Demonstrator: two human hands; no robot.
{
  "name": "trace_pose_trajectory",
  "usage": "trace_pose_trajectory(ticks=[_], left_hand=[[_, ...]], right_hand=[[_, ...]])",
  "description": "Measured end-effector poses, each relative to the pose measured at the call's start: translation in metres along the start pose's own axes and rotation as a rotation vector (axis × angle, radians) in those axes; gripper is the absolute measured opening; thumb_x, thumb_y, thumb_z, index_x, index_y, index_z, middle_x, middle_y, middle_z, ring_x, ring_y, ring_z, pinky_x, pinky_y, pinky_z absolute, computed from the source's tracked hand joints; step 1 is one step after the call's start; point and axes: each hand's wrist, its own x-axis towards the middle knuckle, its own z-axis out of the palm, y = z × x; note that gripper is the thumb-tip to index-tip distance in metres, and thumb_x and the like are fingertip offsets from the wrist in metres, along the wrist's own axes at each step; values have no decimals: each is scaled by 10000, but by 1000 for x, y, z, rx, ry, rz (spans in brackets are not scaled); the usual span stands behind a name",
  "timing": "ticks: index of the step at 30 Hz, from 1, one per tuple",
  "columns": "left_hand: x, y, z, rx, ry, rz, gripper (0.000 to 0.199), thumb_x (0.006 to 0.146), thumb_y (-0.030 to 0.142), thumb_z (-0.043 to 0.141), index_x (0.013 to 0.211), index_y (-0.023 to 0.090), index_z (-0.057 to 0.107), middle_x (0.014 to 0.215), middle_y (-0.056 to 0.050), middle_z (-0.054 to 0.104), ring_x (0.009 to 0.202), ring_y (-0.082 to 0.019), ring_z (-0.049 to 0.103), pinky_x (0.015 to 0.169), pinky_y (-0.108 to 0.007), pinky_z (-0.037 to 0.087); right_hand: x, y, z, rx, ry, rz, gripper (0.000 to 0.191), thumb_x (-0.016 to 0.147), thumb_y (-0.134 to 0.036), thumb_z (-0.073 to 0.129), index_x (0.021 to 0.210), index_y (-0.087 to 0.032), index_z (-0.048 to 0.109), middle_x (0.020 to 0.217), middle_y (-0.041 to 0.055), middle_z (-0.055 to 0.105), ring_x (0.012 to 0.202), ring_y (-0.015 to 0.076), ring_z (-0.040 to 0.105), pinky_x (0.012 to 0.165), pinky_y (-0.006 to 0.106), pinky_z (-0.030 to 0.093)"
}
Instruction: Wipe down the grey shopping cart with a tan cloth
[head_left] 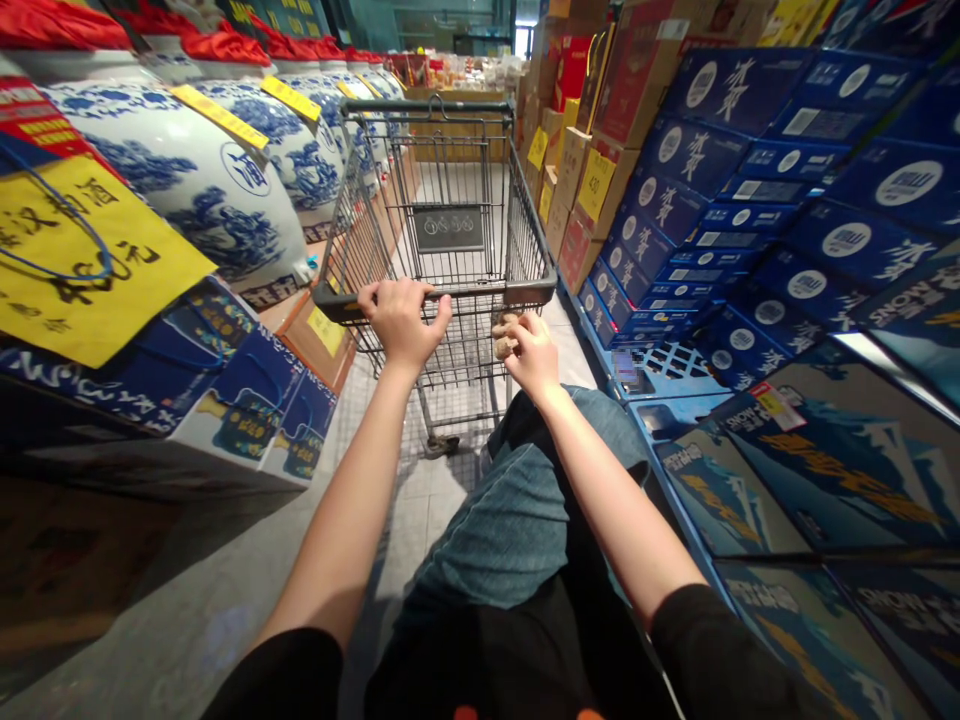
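Observation:
A metal wire shopping cart stands in front of me, its dark handle bar toward me. My left hand rests over the left part of this bar, its fingers curled on top and its thumb sticking out to the right. Just below the bar's right part, my right hand is closed on a tan, lumpy piece held at the fingertips. More of the same tan stuff shows above it, partly hidden by the fingers. I cannot tell exactly what it is. The cart's basket shows bare wire.
Blue-and-white porcelain jars with red cloth tops line the left side, behind blue gift boxes and a yellow price sign. On the right, stacked blue cartons stand on a blue pallet. The tiled aisle runs forward between them.

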Motion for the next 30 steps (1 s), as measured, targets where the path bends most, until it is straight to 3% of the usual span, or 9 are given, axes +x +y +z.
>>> trace_pose_trajectory(ticks=[3,9,13,15,20,22,26,28,30], left_hand=[[2,-2,1,-6,-6,-3,203,891,454,581,871,259,632,932,-79,687,1041,-357,606,1112,-590,289],[3,-4,1,5,-11,-5,191,884,445,585,868,261,629,925,-80,683,1051,-363,611,1106,-587,294],[3,-3,1,10,0,3,187,886,449,580,861,268,622,925,-74,690,1037,-357,613,1104,-588,301],[3,-3,1,5,13,1,189,885,452,580,854,269,618,915,-73,690,1026,-353,612,1102,-588,302],[2,-3,0,-25,-10,-11,179,878,444,589,873,269,626,909,-74,670,1065,-366,602,1114,-596,283],[2,-4,1,-22,-15,-5,181,881,445,590,879,268,626,918,-73,671,1067,-365,603,1113,-593,288],[2,-5,4,17,22,6,192,891,454,581,869,268,623,932,-70,695,1024,-345,618,1104,-580,313],[2,-5,5,27,35,11,196,896,453,575,864,266,624,933,-73,704,1020,-343,623,1101,-579,317],[2,-4,4,30,37,16,197,895,452,577,861,265,625,930,-77,711,1022,-344,625,1095,-573,325]], right_hand=[[-2,2,-1,46,-8,7,166,767,-80,555,801,-213,649,988,80,604,962,218,602,831,361,545],[1,9,-11,135,243,-31,158,823,-145,549,883,-226,670,1070,97,609,1058,236,597,949,428,535],[-1,11,-5,88,129,40,124,775,-122,546,765,-219,622,912,64,571,863,197,577,779,361,549],[-2,11,-5,98,150,11,116,788,-132,551,762,-215,628,883,57,565,834,193,593,757,353,554],[4,12,-15,117,380,-25,175,886,-218,551,976,-230,700,1074,101,610,1083,246,627,979,442,550],[5,14,-15,135,354,13,184,875,-194,542,962,-228,701,1067,99,614,1072,243,625,982,446,546],[0,17,-8,111,90,127,210,771,-80,548,856,-217,683,1001,80,627,963,211,630,889,391,560],[-3,16,-6,89,81,149,189,746,-61,555,802,-211,655,967,76,618,909,199,626,841,370,563],[-4,14,-7,98,171,105,162,763,-79,566,807,-212,649,965,79,612,924,203,626,848,374,567]])
